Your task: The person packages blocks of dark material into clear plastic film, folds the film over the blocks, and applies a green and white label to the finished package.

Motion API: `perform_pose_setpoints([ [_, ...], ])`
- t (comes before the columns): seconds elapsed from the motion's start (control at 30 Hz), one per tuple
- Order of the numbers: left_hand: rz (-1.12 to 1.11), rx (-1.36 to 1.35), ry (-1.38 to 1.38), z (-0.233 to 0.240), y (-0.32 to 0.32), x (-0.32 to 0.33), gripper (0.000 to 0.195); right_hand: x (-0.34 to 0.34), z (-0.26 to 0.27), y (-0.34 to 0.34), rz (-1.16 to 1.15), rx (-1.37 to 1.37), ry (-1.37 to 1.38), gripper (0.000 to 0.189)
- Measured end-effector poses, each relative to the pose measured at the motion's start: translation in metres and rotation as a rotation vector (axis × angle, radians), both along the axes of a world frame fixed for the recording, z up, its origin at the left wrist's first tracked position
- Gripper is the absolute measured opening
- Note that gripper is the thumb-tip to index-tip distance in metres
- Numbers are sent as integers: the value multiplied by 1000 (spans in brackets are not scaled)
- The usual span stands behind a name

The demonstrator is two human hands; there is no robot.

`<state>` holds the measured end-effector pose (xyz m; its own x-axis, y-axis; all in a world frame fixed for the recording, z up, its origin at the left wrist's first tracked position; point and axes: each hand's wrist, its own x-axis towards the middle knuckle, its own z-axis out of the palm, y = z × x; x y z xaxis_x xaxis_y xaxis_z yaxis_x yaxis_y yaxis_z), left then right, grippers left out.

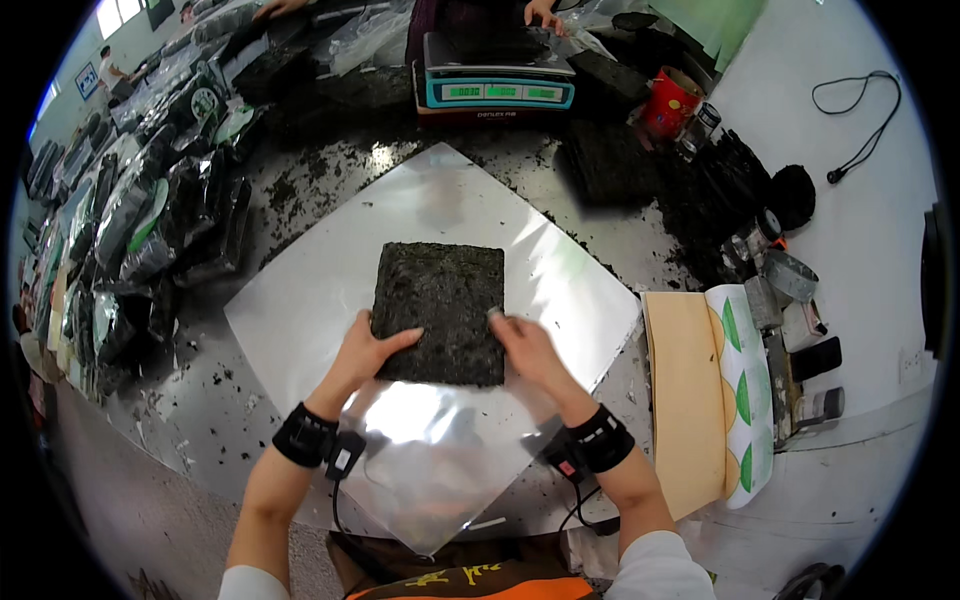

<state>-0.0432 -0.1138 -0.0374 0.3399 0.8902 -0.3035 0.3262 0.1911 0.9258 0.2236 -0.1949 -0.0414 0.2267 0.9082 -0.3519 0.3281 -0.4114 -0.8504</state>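
Note:
A square dark stack, seemingly dried seaweed sheets, is in the middle of the head view, over a clear plastic sheet laid cornerwise on the metal table. My left hand grips the stack's lower left side, thumb on top and fingers out of sight. At the right edge my right hand holds it too, its thumb near the top face and the other fingers partly hidden. Both wrists carry black straps with cabled boxes.
Behind the sheet stand a digital scale and a person's hand. Plastic-wrapped dark packages pile up at left. At right are a red container, dark stacks, crumbs, wide tape, jars, a phone, beige paper and printed sheets.

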Motion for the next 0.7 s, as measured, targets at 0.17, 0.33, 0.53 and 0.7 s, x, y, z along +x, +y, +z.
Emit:
perform_pose_setpoints([
  [0.17,1,123,159,-6,4,7,91,163,-69,-55,-249,296,-1342,31],
  [0.33,-33,214,476,15,-5,14,96,168,-88,-59,-260,273,-1060,35],
  [0.53,129,457,417,-19,-9,18,96,168,-86,-52,-321,365,-1304,27],
  [0.7,70,347,91,-38,5,21,95,164,-61,-54,-274,286,-1136,24],
])
